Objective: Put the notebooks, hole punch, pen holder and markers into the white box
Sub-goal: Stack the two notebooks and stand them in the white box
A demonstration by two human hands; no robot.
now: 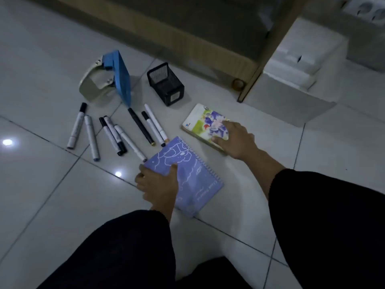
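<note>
The purple notebook [187, 180] lies flat on the floor [52, 205], its spiral edge turned away from the left hand [158, 186], which pinches the plain left edge, thumb on the cover, fingers seemingly curling under to lift it. The right hand [235, 140] lies spread and open on the flowered notebook [206, 126], fingers over its near edge, not yet closed on it. Both books sit nearest the person, so they likely go first. The markers [116, 132] lie scattered just left; one tip nearly touches the purple corner. Hole punch [108, 80] and pen holder [165, 84] stand behind. The white box [295, 65] sits far right beside a wooden frame [250, 80]; bare floor in front of it leaves a clear way.
</note>
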